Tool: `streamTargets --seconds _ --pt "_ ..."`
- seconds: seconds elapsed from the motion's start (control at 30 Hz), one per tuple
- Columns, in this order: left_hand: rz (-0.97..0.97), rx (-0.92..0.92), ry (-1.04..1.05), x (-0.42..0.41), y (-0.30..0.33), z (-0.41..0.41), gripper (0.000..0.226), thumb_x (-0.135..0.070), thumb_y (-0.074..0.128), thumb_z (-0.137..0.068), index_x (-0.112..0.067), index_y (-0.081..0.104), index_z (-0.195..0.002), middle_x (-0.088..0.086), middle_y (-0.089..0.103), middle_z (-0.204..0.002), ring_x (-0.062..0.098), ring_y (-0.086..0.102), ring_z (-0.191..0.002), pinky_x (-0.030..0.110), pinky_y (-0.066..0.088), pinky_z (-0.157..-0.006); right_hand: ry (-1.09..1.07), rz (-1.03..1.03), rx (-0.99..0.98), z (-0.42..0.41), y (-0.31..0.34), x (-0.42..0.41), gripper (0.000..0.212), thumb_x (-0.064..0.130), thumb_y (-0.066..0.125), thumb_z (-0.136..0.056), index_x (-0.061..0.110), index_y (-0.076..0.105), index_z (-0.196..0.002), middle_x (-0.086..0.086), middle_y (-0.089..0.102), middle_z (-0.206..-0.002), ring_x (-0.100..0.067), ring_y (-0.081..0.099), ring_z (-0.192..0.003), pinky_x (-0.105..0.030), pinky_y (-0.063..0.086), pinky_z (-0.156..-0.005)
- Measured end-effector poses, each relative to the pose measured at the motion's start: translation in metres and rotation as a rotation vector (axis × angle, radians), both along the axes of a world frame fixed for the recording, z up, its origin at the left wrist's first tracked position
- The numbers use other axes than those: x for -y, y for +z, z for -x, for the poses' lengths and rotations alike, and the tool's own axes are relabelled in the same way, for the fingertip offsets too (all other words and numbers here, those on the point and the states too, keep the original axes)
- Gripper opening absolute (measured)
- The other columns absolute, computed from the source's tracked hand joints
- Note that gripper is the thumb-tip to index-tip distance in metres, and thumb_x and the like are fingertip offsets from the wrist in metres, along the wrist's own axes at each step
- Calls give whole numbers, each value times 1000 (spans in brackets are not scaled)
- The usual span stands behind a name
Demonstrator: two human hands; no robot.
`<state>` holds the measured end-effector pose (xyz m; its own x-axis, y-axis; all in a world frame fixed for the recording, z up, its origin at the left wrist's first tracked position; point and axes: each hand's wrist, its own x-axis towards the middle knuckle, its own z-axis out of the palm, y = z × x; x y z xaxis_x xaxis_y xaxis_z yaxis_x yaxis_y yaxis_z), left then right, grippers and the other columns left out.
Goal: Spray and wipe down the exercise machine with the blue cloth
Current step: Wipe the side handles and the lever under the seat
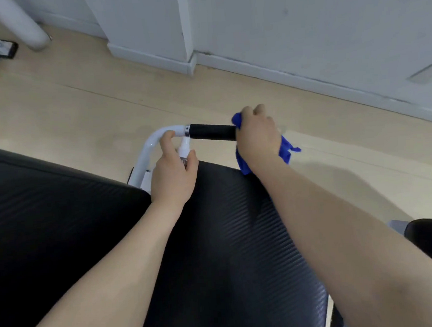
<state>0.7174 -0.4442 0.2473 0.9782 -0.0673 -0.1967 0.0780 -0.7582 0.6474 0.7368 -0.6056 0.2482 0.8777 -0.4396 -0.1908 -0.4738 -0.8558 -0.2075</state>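
A person's right hand (257, 133) grips a blue cloth (286, 150) bunched around the far end of the exercise machine's black handle grip (211, 132). The left hand (172, 172) holds a small white spray bottle (185, 150) (nozzle just under the grip) above the black padded seat (214, 239).

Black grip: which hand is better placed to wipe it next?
Right. The right hand already holds the cloth around the grip's end. The left hand holds the spray bottle.
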Motion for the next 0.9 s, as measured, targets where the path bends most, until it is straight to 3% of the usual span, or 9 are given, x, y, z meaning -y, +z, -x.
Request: streamTargets --seconds 0.17,0.27,0.37,0.47,0.57,0.67,0.9 --pt "15 31 43 0 -6 1 39 -24 47 -93 -10 31 -126 1 53 -67 25 55 -62 32 37 -54 288 -112 -70 -32 -18 -68 25 4 44 -89 6 47 -114 -14 41 -127 -32 52 -101 -34 33 -67" --pt "48 30 83 -3 -6 1 41 -22 46 -93 -11 29 -128 1 51 -69 24 54 -63 31 33 -54 423 -79 -71 -30 -11 -40 26 3 45 -87 10 53 -111 -11 46 -118 -32 53 -97 -34 32 -64" --pt "79 -3 100 -3 -5 1 40 -23 46 -93 -13 28 -127 -2 49 -68 22 53 -64 30 32 -55 322 37 -52 -12 -4 13 26 5 46 -85 12 59 -106 -8 51 -109 -32 54 -92 -34 35 -59" --pt "115 -35 126 -4 -4 1 37 -24 46 -93 -13 29 -124 3 55 -71 25 54 -65 31 34 -55 253 -54 -29 -8 -8 -1 22 5 47 -85 9 58 -103 -8 51 -108 -33 55 -88 -33 38 -60" --pt "127 -21 131 -4 -5 -1 36 -22 46 -92 -12 30 -123 3 54 -68 24 53 -62 31 33 -54 397 -149 -33 -34 -19 -49 27 5 45 -85 11 56 -108 -8 51 -114 -32 54 -95 -33 35 -63" --pt "137 -11 129 -3 -8 -3 36 -20 46 -92 -11 30 -123 0 51 -65 22 52 -61 31 35 -54 527 -82 -64 -43 -19 -52 34 4 44 -86 15 56 -116 -5 49 -117 -27 53 -100 -32 32 -62" --pt "132 -52 140 1 -3 -1 39 -22 46 -93 -10 29 -126 0 51 -79 21 52 -68 30 35 -60 74 -7 -194 -37 -4 -2 15 21 42 -89 12 52 -87 -7 58 -97 -26 49 -74 -32 35 -62"
